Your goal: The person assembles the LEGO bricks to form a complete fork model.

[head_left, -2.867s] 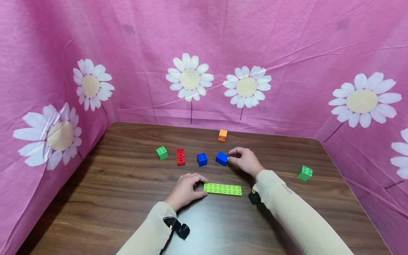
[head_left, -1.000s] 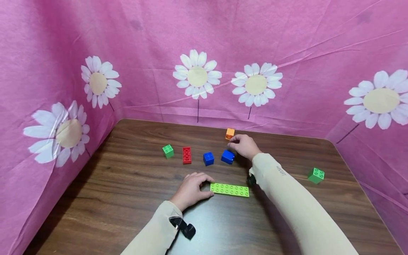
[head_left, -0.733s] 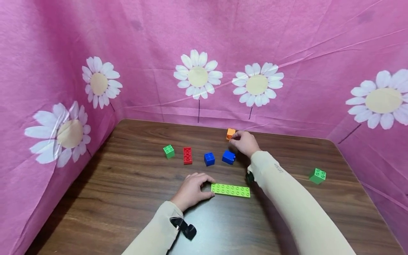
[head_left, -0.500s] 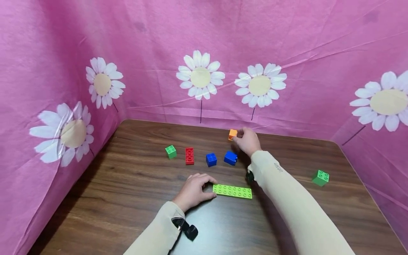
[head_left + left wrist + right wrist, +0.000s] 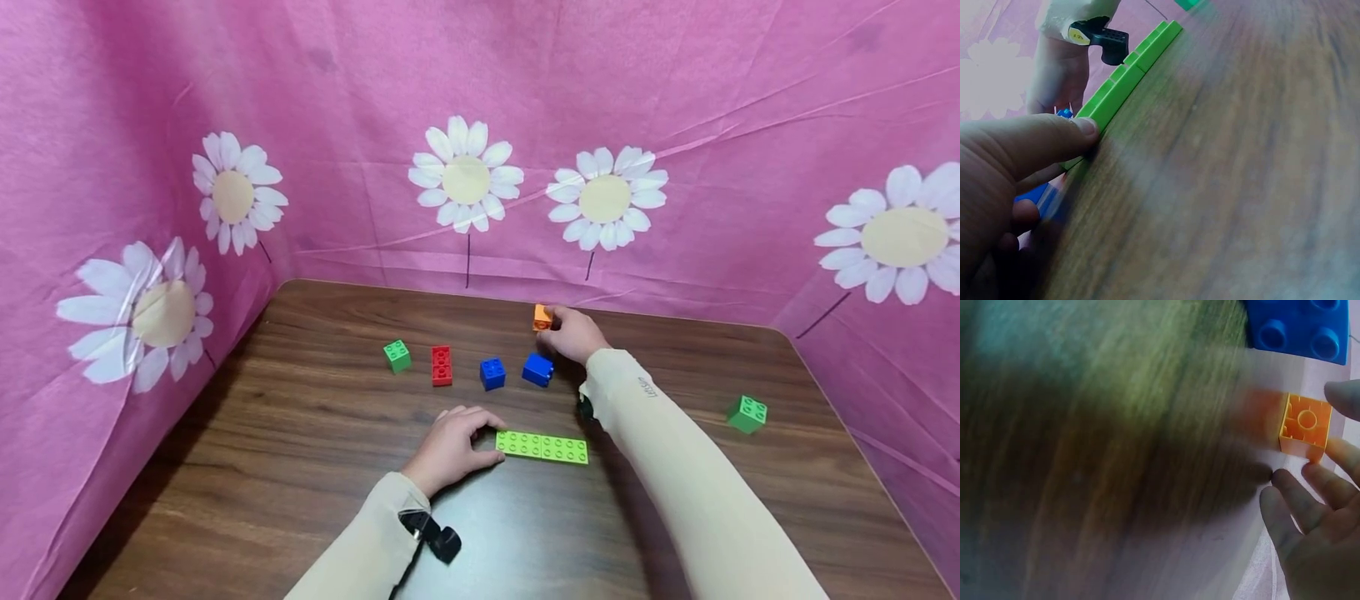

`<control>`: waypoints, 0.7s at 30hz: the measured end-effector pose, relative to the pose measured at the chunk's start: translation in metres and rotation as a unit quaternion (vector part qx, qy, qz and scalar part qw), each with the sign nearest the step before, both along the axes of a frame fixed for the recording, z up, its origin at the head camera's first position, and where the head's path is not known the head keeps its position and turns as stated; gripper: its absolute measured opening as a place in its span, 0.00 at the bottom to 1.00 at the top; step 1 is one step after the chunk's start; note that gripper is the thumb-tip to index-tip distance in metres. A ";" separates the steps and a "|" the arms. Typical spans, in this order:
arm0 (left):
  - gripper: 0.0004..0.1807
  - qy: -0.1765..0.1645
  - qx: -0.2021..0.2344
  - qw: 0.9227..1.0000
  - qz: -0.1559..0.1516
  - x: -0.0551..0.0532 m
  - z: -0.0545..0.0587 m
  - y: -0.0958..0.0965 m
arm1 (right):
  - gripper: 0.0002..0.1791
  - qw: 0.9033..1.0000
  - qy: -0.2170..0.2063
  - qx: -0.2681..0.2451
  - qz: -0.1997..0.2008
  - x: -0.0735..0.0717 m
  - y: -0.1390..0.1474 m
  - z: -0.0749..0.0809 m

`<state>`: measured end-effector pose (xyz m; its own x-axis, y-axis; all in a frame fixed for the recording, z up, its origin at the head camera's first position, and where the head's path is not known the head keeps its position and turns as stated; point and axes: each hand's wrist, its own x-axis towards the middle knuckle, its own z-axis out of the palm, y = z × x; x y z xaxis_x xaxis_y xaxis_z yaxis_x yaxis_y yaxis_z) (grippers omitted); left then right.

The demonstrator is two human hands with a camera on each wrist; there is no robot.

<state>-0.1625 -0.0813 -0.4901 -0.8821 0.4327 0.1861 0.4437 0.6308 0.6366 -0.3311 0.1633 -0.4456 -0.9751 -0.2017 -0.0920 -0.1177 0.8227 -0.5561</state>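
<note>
My left hand grips the left end of a lime-green strip of toy building bricks, which shows a seam across its middle. In the left wrist view its thumb presses the strip's long side. Farther back, my right hand is at an orange toy brick, thumb on the near side and index finger on the far side. The right wrist view shows the orange brick with its hollow underside visible, fingertips right at its edges and the other fingers spread. A blue brick lies on its side near this hand.
Left of that blue brick stand a second blue brick, a red brick hollow side up, and a green brick. Another green brick is far right on the wooden table. A pink flowered cloth walls the table's back and sides.
My right hand has left the blue brick and moved back to the orange brick, its thumb and index finger now on either side of it. My left hand stays on the lime-green strip.
</note>
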 end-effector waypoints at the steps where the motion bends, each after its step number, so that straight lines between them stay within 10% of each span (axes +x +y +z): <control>1: 0.18 0.000 0.001 1.000 0.000 0.000 0.000 0.000 | 0.35 1.000 0.004 -0.004 -0.004 0.001 0.000 0.000; 10: 0.18 -0.001 -0.003 1.000 -0.001 -0.001 0.000 0.001 | 0.17 1.000 0.009 -0.011 -0.021 0.008 0.001 0.006; 21: 0.18 0.000 0.002 1.000 -0.001 -0.001 0.000 -0.001 | 0.26 0.998 0.035 -0.039 -0.025 0.012 0.008 -0.001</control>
<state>-0.1632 -0.0818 -0.4905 -0.8814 0.4331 0.1884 0.4448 0.6270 0.6395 -0.3190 0.1717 -0.4467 -0.9875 -0.1571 -0.0086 -0.1193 0.7831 -0.6104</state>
